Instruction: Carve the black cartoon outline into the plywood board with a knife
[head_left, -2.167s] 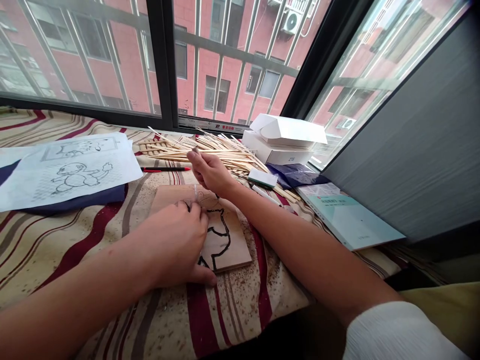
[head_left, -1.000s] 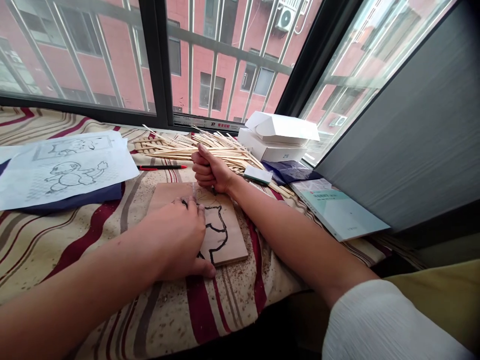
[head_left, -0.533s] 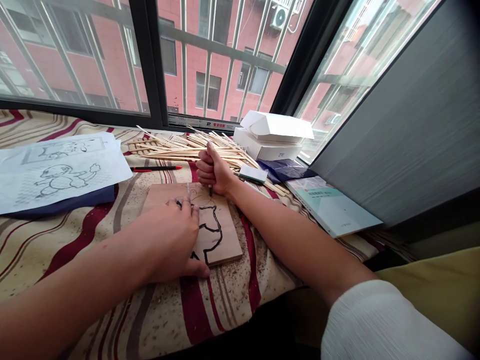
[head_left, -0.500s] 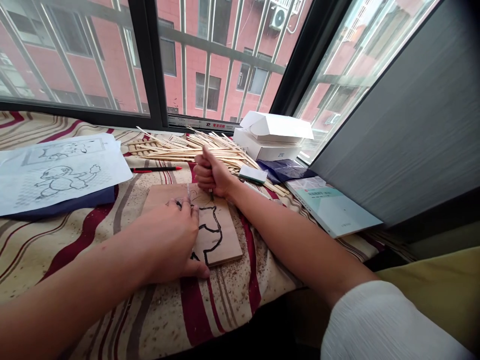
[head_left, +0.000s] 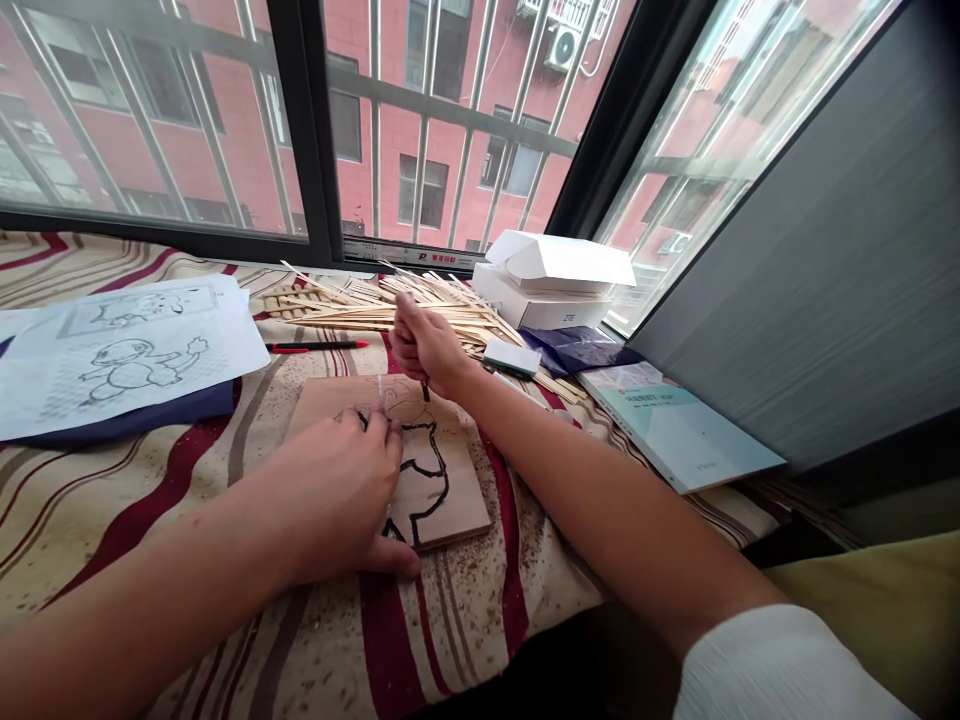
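Observation:
On the striped cloth lies a flat wooden board (head_left: 469, 508) with a thick black outline and fainter pencil lines on it. My left hand (head_left: 337, 490) presses on the board's left part, palm down, fingers stretched and thumb out at the near edge. A narrow pale strip shows beside its fingertips; what it is I cannot make out. Over the board's far right part, my right hand (head_left: 429, 350) is wrapped in a fist, thumb up. A thin dark-tipped tool (head_left: 426, 393) sticks out below that fist, pointing down at the board; its handle is hidden.
Printed drawings (head_left: 142, 350) lie at the left, near a red and black pen (head_left: 319, 347). Behind the board are a heap of thin wooden sticks (head_left: 337, 305) and a white box (head_left: 555, 295). An eraser-like block (head_left: 512, 357) and a book (head_left: 682, 425) sit right. Crumbs dot the cloth (head_left: 465, 600).
The view has shifted slightly, so everything sits a little lower and to the right. Both hands keep nearly the same place on the board, and the right fist still grips the tool.

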